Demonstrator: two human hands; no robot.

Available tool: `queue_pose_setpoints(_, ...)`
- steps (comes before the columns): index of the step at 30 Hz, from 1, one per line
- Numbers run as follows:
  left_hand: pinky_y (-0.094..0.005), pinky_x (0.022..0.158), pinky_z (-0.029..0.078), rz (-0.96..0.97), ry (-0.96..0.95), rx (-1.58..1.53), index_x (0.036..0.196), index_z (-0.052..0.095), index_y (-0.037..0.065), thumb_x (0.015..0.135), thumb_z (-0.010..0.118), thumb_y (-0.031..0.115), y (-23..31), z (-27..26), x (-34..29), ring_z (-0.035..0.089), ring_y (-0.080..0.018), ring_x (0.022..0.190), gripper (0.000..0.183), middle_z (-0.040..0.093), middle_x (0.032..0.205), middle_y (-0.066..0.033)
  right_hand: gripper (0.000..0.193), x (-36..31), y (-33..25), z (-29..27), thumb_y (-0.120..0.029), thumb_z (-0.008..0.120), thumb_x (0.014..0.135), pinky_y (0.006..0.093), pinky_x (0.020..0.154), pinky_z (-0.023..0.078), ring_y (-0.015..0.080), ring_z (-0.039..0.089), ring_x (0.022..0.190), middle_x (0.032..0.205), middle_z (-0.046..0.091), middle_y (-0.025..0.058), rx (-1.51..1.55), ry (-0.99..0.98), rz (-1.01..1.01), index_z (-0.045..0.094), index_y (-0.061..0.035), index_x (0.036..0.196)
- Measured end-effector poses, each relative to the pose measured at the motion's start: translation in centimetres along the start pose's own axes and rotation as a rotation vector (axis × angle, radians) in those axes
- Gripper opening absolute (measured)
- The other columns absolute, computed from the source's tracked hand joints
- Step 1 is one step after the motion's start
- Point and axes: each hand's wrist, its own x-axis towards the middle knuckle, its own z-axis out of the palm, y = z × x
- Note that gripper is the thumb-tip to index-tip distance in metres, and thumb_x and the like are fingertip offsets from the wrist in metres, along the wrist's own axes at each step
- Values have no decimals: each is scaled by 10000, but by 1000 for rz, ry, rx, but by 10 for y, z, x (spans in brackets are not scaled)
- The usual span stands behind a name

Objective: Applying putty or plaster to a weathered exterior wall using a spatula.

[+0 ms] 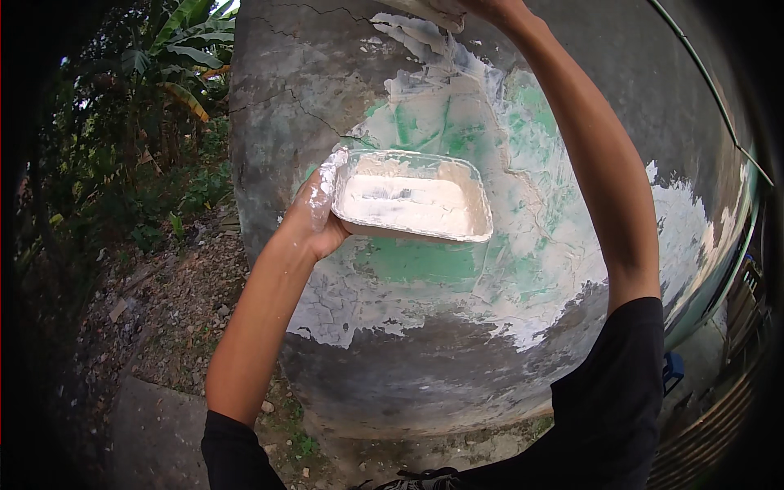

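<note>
My left hand (320, 214), smeared with white putty, grips a clear rectangular plastic tub (416, 235) by its left end. White putty (408, 200) lies inside the tub and coats its rim. High up, at the upper edge of the picture, my right hand (478, 6) is closed on a putty-coated scraper (418, 10) against the wall. Most of that hand and much of the scraper are cut off. Before me the grey wall (408, 384) carries patches of pale putty (523, 302) and green paint (425, 265).
Cracks run across the wall's upper left. A thin pipe (706, 69) follows its right side. Rubble (180, 286) and plants (175, 57) lie to the left, beside a concrete slab (155, 425). A blue object (672, 371) stands low at the right.
</note>
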Motion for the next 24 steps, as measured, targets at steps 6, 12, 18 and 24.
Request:
queue_pose_setpoints(6, -340, 877, 543, 11, 13, -2, 1215, 539, 27, 941, 509, 323, 0, -6, -2, 626, -209, 1027, 404, 614, 1169, -97, 208, -37, -14, -16, 18, 559, 781, 408, 752, 505, 354, 634, 881, 888, 667, 183, 366, -281, 166, 590, 16, 987)
queue_pose_setpoints(12, -365, 775, 591, -15, 19, 3, 1218, 505, 26, 973, 436, 366, -5, 4, 3, 644, -230, 984, 425, 601, 1154, -118, 281, -61, 7, 7, -65, 624, 845, 396, 783, 554, 320, 665, 868, 1009, 674, 170, 6, -311, -151, 600, -9, 1119)
queue_pose_setpoints(18, -350, 740, 593, 1, -11, 8, 1220, 506, 32, 969, 448, 368, -14, 4, 11, 654, -209, 950, 423, 611, 1135, -102, 252, -20, 12, -2, -35, 595, 775, 423, 759, 499, 356, 627, 899, 925, 661, 188, -88, -264, -158, 596, -11, 1026)
queue_pose_setpoints(24, -352, 719, 597, 3, 17, 1, 1236, 490, 47, 969, 452, 368, -13, 8, 10, 657, -214, 940, 419, 607, 1139, -103, 223, 7, 24, -4, -71, 605, 793, 415, 753, 498, 361, 628, 891, 924, 662, 190, -23, -129, -122, 599, -8, 1007)
